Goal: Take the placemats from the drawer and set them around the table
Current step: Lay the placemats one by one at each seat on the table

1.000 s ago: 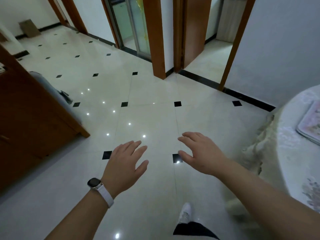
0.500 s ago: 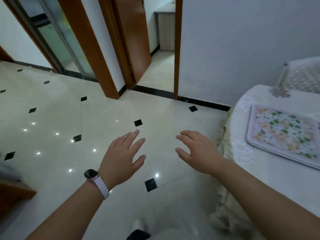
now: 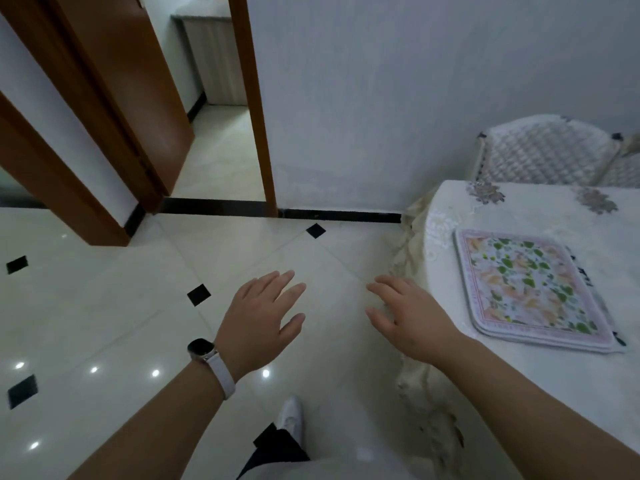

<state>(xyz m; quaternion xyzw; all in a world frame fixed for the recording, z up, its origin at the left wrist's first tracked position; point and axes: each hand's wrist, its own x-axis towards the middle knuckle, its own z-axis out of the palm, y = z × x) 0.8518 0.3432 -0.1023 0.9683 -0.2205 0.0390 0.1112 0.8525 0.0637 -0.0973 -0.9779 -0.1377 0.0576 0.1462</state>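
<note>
Left hand (image 3: pixel 259 320) and right hand (image 3: pixel 412 320) both empty, fingers loosely spread, over floor (image 3: pixel 138 306). Placemats (image 3: pixel 530 289) stacked near surface (image 3: pixel 519 393) edge, beside right hand. Risk: careless grab drags loose tablecloth (image 3: pixel 412 244), stack slides off.

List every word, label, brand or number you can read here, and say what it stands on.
None: no readable text in this view.
Smartwatch: the face is dark and shows nothing.
Placemat: a leaf and flower print only, no lettering.
Tablecloth: flower motifs only, no words.
</note>
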